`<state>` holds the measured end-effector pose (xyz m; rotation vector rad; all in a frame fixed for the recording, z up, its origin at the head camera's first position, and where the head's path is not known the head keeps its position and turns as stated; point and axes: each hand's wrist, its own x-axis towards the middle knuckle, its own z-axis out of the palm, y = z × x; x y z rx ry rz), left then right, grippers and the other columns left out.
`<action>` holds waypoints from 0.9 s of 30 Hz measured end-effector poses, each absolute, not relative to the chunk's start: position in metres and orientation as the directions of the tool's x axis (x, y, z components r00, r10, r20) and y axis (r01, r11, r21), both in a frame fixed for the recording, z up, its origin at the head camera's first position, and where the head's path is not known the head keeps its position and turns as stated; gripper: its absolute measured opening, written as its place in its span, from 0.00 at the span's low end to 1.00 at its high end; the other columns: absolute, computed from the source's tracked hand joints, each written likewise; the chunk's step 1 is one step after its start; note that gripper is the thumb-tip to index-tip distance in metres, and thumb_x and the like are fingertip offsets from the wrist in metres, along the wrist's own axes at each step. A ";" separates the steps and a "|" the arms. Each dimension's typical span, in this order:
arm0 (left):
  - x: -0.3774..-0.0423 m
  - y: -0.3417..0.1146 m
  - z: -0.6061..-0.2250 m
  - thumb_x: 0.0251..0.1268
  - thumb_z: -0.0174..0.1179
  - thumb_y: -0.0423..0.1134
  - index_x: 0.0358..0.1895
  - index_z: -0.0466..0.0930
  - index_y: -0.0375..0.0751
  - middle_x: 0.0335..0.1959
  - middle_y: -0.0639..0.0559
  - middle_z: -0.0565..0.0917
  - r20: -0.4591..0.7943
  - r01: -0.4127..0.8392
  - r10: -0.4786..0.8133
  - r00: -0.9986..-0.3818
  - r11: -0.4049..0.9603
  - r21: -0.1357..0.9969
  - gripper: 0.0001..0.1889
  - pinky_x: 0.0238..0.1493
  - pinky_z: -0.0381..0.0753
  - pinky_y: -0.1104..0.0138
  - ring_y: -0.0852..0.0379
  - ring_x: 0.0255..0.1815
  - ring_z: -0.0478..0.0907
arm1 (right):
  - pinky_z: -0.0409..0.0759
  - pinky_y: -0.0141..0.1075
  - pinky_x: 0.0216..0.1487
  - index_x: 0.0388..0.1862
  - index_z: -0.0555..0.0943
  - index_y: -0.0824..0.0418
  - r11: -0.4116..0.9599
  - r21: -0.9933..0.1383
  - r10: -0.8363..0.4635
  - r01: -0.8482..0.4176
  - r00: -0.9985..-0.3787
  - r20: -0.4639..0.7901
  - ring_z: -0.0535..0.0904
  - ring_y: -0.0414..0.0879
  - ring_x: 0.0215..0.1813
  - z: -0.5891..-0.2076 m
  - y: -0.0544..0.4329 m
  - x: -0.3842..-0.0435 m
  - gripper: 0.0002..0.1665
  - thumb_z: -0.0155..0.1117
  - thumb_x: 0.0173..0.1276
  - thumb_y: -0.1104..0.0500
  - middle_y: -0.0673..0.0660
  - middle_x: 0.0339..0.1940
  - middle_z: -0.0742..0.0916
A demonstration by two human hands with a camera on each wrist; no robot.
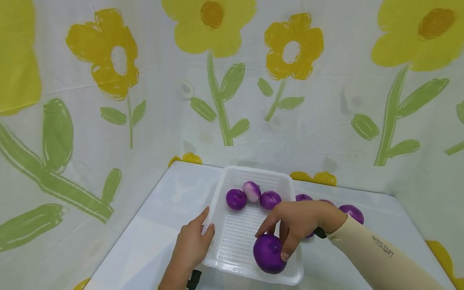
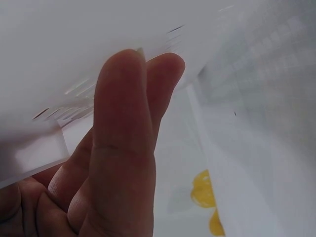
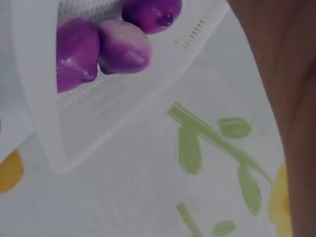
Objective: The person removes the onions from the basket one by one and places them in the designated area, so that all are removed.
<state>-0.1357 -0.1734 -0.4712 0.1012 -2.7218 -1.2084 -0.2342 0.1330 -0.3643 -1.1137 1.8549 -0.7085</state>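
Observation:
A white perforated plastic basket point(image 1: 232, 241) stands on the table, with three purple onions inside near its far end: one at left point(image 1: 236, 199), a paler one point(image 1: 251, 191) in the middle and another point(image 1: 270, 200) at right. Over the basket's near right part, my right hand point(image 1: 297, 221) grips a larger-looking purple onion point(image 1: 270, 253) between thumb and fingers. Against the basket's left outer side rests my left hand point(image 1: 192, 244), its fingers fairly straight. In the left wrist view, those fingers point(image 2: 123, 123) touch the basket's pale wall.
More purple onions point(image 1: 351, 213) lie on the white table point(image 1: 152, 237) to the basket's right, partly hidden by my right hand and forearm. A cloth with yellow flowers point(image 1: 290, 44) hangs behind and around the table.

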 end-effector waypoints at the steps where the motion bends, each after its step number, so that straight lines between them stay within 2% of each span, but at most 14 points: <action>1: -0.136 -0.173 -0.471 0.76 0.63 0.43 0.77 0.73 0.42 0.58 0.31 0.85 0.119 0.002 -0.128 -0.985 0.671 0.741 0.29 0.48 0.86 0.45 0.42 0.52 0.88 | 0.87 0.37 0.45 0.68 0.85 0.45 0.429 -0.802 -0.902 -0.416 -0.246 -0.355 0.91 0.40 0.39 -0.363 0.138 -0.232 0.37 0.85 0.58 0.53 0.43 0.54 0.88; 7: -0.135 -0.172 -0.470 0.76 0.63 0.44 0.77 0.73 0.43 0.59 0.29 0.84 0.110 -0.013 -0.142 -0.984 0.669 0.743 0.30 0.50 0.86 0.44 0.41 0.54 0.87 | 0.89 0.42 0.40 0.69 0.83 0.53 0.306 -0.875 -0.947 -0.375 -0.214 -0.239 0.91 0.43 0.35 -0.362 0.170 -0.221 0.35 0.82 0.63 0.56 0.48 0.52 0.90; 11: -0.135 -0.171 -0.469 0.76 0.63 0.43 0.78 0.73 0.42 0.58 0.29 0.85 0.105 -0.014 -0.138 -0.985 0.668 0.744 0.30 0.49 0.86 0.44 0.41 0.54 0.87 | 0.89 0.44 0.35 0.69 0.83 0.58 0.212 -0.914 -0.964 -0.346 -0.227 -0.138 0.91 0.43 0.33 -0.368 0.193 -0.211 0.34 0.80 0.63 0.61 0.49 0.47 0.92; 18: -0.136 -0.172 -0.472 0.77 0.63 0.44 0.78 0.72 0.42 0.57 0.31 0.86 0.095 -0.028 -0.146 -0.985 0.668 0.743 0.30 0.48 0.86 0.45 0.43 0.54 0.87 | 0.86 0.38 0.27 0.69 0.83 0.58 0.164 -0.887 -0.926 -0.433 -0.376 0.013 0.87 0.37 0.28 -0.381 0.232 -0.192 0.35 0.78 0.61 0.62 0.49 0.43 0.91; 22: -0.135 -0.172 -0.471 0.77 0.63 0.43 0.78 0.72 0.41 0.59 0.30 0.85 0.097 -0.020 -0.138 -0.986 0.667 0.745 0.30 0.48 0.86 0.45 0.41 0.54 0.87 | 0.85 0.39 0.25 0.71 0.81 0.62 0.122 -0.898 -0.884 -0.423 -0.457 0.095 0.84 0.38 0.27 -0.396 0.256 -0.183 0.35 0.76 0.63 0.68 0.54 0.46 0.91; 25: -0.135 -0.172 -0.471 0.77 0.62 0.43 0.78 0.72 0.42 0.59 0.30 0.84 0.092 -0.025 -0.140 -0.986 0.667 0.745 0.30 0.49 0.86 0.44 0.41 0.55 0.87 | 0.86 0.41 0.26 0.72 0.80 0.62 0.162 -0.921 -0.827 -0.354 -0.558 0.069 0.83 0.42 0.25 -0.407 0.276 -0.175 0.35 0.73 0.65 0.72 0.58 0.50 0.91; 27: -0.135 -0.171 -0.471 0.77 0.62 0.43 0.78 0.72 0.42 0.60 0.29 0.84 0.090 -0.024 -0.136 -0.987 0.667 0.745 0.30 0.49 0.86 0.44 0.41 0.55 0.87 | 0.86 0.42 0.28 0.72 0.79 0.63 0.186 -0.926 -0.785 -0.328 -0.617 0.061 0.84 0.44 0.25 -0.415 0.289 -0.169 0.34 0.70 0.67 0.74 0.60 0.49 0.91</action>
